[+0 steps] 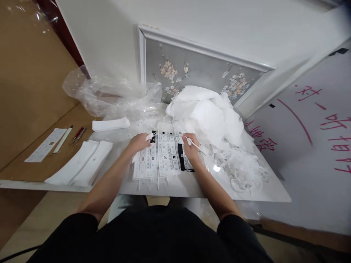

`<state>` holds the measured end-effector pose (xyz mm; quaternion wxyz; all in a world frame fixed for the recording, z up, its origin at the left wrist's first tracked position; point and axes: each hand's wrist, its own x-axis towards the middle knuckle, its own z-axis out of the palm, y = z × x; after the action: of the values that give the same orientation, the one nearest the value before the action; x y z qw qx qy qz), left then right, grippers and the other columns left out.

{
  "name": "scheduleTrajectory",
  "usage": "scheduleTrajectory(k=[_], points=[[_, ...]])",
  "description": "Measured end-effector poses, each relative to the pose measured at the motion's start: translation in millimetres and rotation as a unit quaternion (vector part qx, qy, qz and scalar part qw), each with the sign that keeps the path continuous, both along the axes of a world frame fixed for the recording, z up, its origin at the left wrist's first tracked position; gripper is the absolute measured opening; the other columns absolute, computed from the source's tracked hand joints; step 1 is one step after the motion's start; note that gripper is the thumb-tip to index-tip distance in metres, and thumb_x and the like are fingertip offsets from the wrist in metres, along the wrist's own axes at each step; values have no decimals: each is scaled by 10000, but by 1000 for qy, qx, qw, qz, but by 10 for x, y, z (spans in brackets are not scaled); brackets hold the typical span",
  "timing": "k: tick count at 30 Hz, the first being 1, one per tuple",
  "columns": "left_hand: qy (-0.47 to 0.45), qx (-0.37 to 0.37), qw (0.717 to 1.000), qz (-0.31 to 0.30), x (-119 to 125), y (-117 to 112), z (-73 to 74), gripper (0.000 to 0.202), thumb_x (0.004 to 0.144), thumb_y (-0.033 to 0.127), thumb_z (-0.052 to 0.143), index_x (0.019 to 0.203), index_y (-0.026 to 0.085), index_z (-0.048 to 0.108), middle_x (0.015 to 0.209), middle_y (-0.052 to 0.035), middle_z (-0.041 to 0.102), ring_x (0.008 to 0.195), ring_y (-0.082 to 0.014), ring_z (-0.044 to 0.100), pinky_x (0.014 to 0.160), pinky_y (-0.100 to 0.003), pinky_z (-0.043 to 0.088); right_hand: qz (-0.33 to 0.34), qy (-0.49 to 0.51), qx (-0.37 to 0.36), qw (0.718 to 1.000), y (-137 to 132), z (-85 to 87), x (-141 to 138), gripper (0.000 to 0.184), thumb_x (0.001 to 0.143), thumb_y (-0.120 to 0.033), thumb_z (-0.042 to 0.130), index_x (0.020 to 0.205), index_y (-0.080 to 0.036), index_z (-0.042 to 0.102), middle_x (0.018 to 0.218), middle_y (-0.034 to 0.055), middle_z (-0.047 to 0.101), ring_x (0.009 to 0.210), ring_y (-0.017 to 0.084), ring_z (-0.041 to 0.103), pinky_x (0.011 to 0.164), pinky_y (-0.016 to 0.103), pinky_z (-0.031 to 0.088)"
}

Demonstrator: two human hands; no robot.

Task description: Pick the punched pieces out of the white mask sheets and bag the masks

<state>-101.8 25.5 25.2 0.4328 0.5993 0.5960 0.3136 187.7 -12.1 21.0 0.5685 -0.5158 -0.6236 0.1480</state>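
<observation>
Several white die-cut sheets (164, 155) with rows of small ring and dot shapes lie side by side on the pale tabletop (175, 190) in front of me. My left hand (139, 141) rests at their upper left edge, fingers curled over a small white and black piece. My right hand (191, 147) lies over the right sheet, which has a black backing, and pinches a thin white stick-like tool (195, 144) pointing up left at the sheets.
A heap of white fabric or paper (211, 113) and crumpled clear plastic (109, 96) lie behind the sheets. White scrap rings (241, 171) pile up at right. Folded white stacks (82, 162), a strip and pens (78, 135) sit left. A whiteboard with red writing (309, 128) stands right.
</observation>
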Motion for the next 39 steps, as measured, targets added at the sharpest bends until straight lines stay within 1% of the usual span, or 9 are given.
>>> scheduleTrajectory(k=[4, 7, 11, 16, 25, 29, 32, 35, 39], points=[[86, 37, 995, -44, 208, -34, -71, 164, 706, 297, 801, 798, 196, 710, 827, -69, 727, 872, -282, 668, 772, -293, 449, 126, 15, -68, 990, 140, -47, -277, 249, 922, -479, 643, 937, -244, 726, 968, 53, 726, 963, 224, 675, 920, 389, 534], [100, 55, 993, -41, 330, -52, -149, 121, 714, 252, 777, 786, 201, 695, 824, -70, 715, 837, -271, 654, 769, -294, 437, 197, 45, -148, 968, 258, -174, -454, 295, 871, -519, 693, 911, -231, 738, 897, 42, 734, 845, 206, 667, 799, 348, 544], [94, 45, 994, -35, 357, -24, -242, 123, 709, 171, 728, 813, 195, 666, 815, -51, 704, 796, -245, 648, 763, -291, 439, 208, 69, -188, 957, 308, -332, -535, 321, 827, -539, 732, 842, -218, 735, 802, 24, 710, 750, 185, 632, 727, 324, 528], [91, 32, 995, -37, 324, 30, -303, 152, 704, 152, 708, 838, 188, 647, 829, -42, 709, 794, -233, 654, 762, -293, 448, 228, 49, -204, 951, 287, -366, -505, 316, 836, -534, 727, 865, -220, 754, 838, 32, 728, 801, 195, 654, 762, 337, 532], [97, 35, 994, -39, 322, 8, -264, 162, 726, 167, 702, 877, 179, 642, 891, -51, 723, 827, -234, 669, 759, -295, 461, 245, 27, -216, 945, 325, -437, -498, 295, 871, -513, 697, 878, -225, 759, 865, 38, 734, 832, 205, 658, 768, 348, 528], [89, 37, 994, -48, 312, 0, -253, 157, 733, 160, 692, 875, 177, 628, 872, -45, 712, 803, -221, 658, 738, -286, 452, 244, 8, -203, 948, 313, -457, -494, 256, 900, -474, 684, 901, -229, 759, 887, 34, 742, 837, 205, 670, 771, 340, 524], [75, 40, 995, -49, 298, 9, -283, 152, 732, 171, 700, 862, 174, 622, 861, -43, 707, 798, -219, 654, 736, -287, 448, 253, -40, -165, 953, 295, -464, -482, 232, 957, -437, 632, 934, -237, 749, 922, 32, 752, 870, 209, 688, 801, 348, 529], [42, 40, 997, -49, 286, 26, -322, 164, 725, 181, 710, 870, 166, 636, 853, -44, 705, 794, -220, 648, 739, -290, 456, 274, -139, -92, 947, 288, -473, -469, 210, 1007, -384, 578, 990, -254, 741, 993, 31, 765, 948, 211, 688, 896, 369, 525], [-8, 25, 998, -50, 274, 54, -353, 202, 691, 177, 740, 872, 156, 655, 825, -35, 704, 780, -214, 643, 744, -290, 470, 264, -298, -8, 917, 275, -490, -473, 232, 1051, -290, 495, 1071, -241, 721, 1119, 61, 759, 1168, 232, 633, 1029, 399, 459]])
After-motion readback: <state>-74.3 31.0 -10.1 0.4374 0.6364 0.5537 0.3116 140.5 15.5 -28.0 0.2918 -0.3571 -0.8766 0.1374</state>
